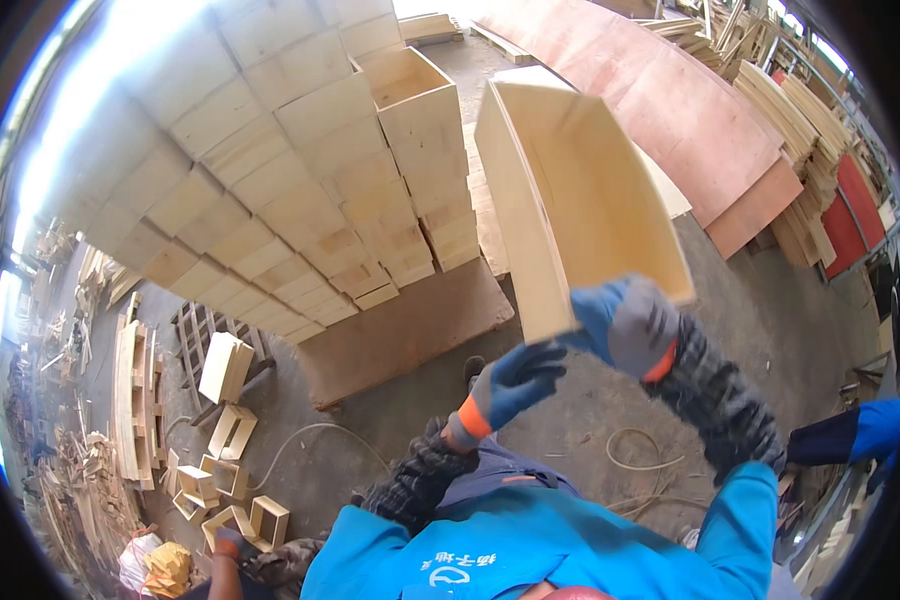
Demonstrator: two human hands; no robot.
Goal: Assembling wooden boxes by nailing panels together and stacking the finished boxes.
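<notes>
A long, open wooden box of pale wood hangs tilted in front of me, its hollow side facing right. My right hand, in a blue and grey glove with an orange cuff, is closed over its near end. Just left of it, my left hand, gloved alike, is at the box's lower near corner with its fingers partly curled against it. To the left rises a tall stack of like boxes, standing on a brown board. One box on the stack's right side has its open top showing.
Large reddish plywood sheets lie at the far right, near stacked planks. Small wooden frames are scattered at lower left, by another person's hand. Another person's blue sleeve shows at right. A hose loops on the floor.
</notes>
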